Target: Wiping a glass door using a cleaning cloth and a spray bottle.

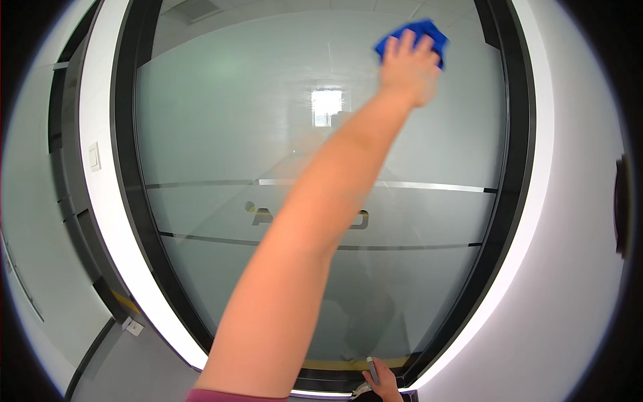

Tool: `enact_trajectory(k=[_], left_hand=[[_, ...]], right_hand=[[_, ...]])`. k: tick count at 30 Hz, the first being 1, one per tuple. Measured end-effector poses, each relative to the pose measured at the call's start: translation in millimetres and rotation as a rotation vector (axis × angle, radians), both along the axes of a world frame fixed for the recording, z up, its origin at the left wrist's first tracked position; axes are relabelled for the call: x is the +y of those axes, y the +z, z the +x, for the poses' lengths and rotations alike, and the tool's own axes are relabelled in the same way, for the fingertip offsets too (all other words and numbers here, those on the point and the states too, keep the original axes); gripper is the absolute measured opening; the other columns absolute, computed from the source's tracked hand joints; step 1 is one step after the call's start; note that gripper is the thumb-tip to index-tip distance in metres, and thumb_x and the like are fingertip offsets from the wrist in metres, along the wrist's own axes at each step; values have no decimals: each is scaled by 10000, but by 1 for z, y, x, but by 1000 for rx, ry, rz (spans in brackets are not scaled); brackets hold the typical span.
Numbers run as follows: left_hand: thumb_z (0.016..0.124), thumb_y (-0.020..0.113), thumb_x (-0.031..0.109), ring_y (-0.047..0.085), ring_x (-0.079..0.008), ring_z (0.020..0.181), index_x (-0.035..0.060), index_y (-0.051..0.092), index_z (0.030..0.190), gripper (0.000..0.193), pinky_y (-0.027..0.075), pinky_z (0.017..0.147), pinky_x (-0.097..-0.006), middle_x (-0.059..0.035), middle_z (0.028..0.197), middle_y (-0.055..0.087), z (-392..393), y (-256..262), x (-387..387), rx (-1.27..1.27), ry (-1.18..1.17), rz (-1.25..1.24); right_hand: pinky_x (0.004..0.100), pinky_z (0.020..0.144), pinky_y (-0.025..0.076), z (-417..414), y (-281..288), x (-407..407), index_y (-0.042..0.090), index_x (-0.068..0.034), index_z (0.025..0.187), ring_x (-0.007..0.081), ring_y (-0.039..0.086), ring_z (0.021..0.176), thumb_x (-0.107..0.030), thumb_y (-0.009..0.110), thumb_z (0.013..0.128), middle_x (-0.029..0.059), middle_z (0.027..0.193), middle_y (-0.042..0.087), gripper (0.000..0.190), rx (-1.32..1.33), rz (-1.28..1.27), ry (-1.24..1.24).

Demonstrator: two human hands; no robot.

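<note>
My left arm reaches up and across the view to the right. At its end my left hand [409, 75] presses a blue cloth [424, 27] to the upper right of a frosted glass panel [221, 120], fingers spread over it. Low down, near the panel's bottom edge, my right hand [386, 380] is closed around a slim grey object [372, 371] with a pale end; its kind cannot be told. Lettering on the glass is partly covered by my left forearm. Two reflective stripes [437, 186] cross the panel, and a bright window reflection shows near its middle.
A black frame [520, 115] surrounds the glass, with lit white strips [98, 115] outside it. A light switch [94, 157] is on the left. White wall [577, 211] curves along the right, bearing a dark object [621, 206]. A small white box [133, 327] sits low at left.
</note>
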State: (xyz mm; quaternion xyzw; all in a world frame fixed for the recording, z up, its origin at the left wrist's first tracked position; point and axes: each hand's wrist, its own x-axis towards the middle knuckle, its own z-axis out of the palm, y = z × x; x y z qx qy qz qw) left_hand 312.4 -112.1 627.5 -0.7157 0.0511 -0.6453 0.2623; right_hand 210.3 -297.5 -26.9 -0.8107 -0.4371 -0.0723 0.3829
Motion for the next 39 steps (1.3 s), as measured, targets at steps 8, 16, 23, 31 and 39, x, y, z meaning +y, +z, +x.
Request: enact_trajectory(k=[8,16,23,31,39], left_hand=[[1000,388,350,228,-189,1434,284,549,1314,359,145,1178,-449,91,1508,356,24,-44,-41,284,1,245],[1006,357,389,209,-180,1442,325,457,1386,397,149,1173,-446,112,1547,279,-6,10,14,115,153,134],[993,359,369,277,-262,1416,141,489,1359,451,215,1155,-453,-71,1515,355,-107,59,124,-77,34,-82],[1002,299,397,243,-301,1428,109,437,1399,510,208,1156,-472,-102,1523,333,-222,70,265,-310,230,-321],[1005,252,415,198,-298,1446,229,390,1438,491,176,1161,-466,-3,1565,259,-327,37,406,-462,259,-585]], right_hand=[[453,874,472,7,-3,-1,492,-20,1289,426,562,1064,-225,680,852,229,1168,590,518,-101,92,32],[440,926,454,19,-25,0,523,-27,1284,408,555,1100,-191,644,893,206,1216,583,442,-107,55,-11],[458,909,470,36,-52,-11,528,7,1267,429,557,1099,-218,660,878,248,1221,567,468,-315,31,-15],[462,1016,400,19,-2,-19,458,8,1351,440,482,1217,-352,579,939,275,1318,505,561,101,-75,-53],[460,1046,372,35,-19,-20,405,5,1393,441,448,1253,-316,559,957,263,1358,479,563,5,-149,-127]])
